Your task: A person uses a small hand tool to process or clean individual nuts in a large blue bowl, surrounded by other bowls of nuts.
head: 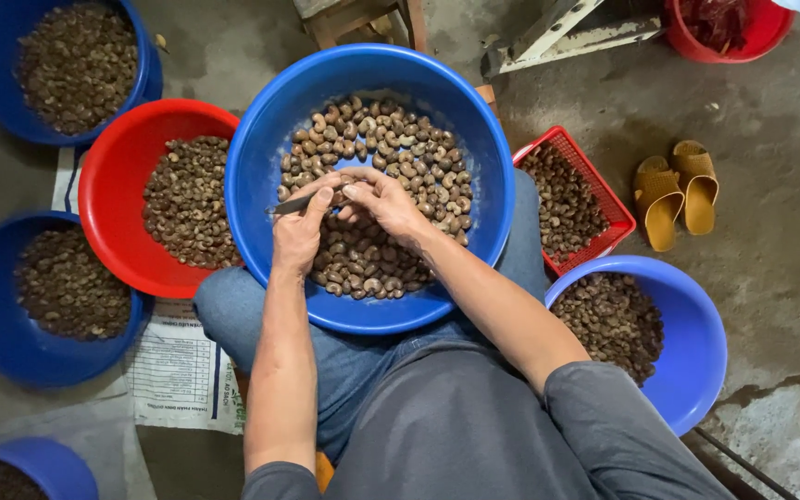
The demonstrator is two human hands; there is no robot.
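Pinched in the left hand (300, 231) is a thin metal blade (293, 206), fingers curled shut round it and thumb laid along the top. Right hand (383, 202) meets it fingertip to fingertip, closed on something small; that piece is hidden by the fingers, so whether it is a nut cannot be told. Both hands hover over a big blue plastic basin (261, 167) resting on the person's lap, its smooth round bowl partly filled with curved, pale and brown cashew nuts (409, 148).

Denim-clad knees show under the basin, and grey sleeves fill the bottom edge. Printed paper (178, 370) lies on the floor by the left knee.

Round about sit more bowls of darker nuts: a red bowl (104, 185) touching the basin's left side, a blue bowl (696, 343) at the right, a red mesh basket (594, 176) between them, others cut off at the left edge. Farther out, yellow sandals (676, 190) lie on rough, stained concrete floor (780, 139).
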